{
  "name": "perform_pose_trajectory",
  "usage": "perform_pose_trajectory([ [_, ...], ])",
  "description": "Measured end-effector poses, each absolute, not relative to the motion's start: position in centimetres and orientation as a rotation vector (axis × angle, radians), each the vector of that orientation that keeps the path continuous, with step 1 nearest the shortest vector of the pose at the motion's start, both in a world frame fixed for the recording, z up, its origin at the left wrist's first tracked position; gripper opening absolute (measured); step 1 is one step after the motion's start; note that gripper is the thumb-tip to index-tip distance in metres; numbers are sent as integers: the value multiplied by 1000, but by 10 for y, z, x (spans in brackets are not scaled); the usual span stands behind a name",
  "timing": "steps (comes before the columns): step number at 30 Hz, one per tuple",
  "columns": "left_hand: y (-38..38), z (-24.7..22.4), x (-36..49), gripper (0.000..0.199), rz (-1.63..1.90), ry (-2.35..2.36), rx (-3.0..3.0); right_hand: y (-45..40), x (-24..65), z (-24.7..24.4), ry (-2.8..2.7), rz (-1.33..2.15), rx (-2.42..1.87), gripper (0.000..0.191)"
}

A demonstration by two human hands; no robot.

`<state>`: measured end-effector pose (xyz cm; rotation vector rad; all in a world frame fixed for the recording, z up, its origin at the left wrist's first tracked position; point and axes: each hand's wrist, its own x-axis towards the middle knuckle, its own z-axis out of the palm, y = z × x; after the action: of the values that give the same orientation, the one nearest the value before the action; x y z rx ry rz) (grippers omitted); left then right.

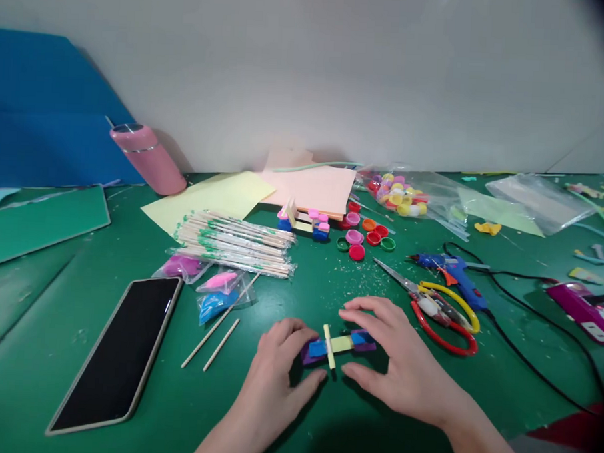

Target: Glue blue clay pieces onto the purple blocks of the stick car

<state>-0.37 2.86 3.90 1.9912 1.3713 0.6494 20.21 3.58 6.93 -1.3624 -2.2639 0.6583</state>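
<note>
A small craft piece (341, 345) lies on the green table between my two hands. It is a pale yellow strip with blue and purple ends, and a narrow yellow bar crosses its middle. My left hand (280, 372) is at its left end, fingertips touching or very near the purple part, thumb apart from it. On the other side, my right hand (401, 358) curves around the right end with thumb and fingers spread. Behind them stands a similar small model (305, 220) with blue and pink parts. Two loose wooden sticks (221, 345) lie left of my left hand.
Left are a phone (119, 355), clay packets (218, 306), bundled sticks (236, 243) and a pink bottle (152, 160). Coloured bottle caps (354, 237) lie behind my right hand. Scissors (445, 316) and a blue glue gun (453, 273) with a black cord are to the right.
</note>
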Motion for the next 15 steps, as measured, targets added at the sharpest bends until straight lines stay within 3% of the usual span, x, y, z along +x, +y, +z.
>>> perform_pose_trajectory([
  [8, 26, 36, -6, 26, 867, 1391, 1855, 41, 194, 72, -2345, 599, -1429, 33],
  [12, 25, 43, -8, 5, 907, 1460, 1828, 41, 194, 71, -2337, 622, -1433, 32],
  [15, 26, 46, -7, 13, 823, 1470, 1817, 41, 193, 70, -2334, 614, -1424, 31],
])
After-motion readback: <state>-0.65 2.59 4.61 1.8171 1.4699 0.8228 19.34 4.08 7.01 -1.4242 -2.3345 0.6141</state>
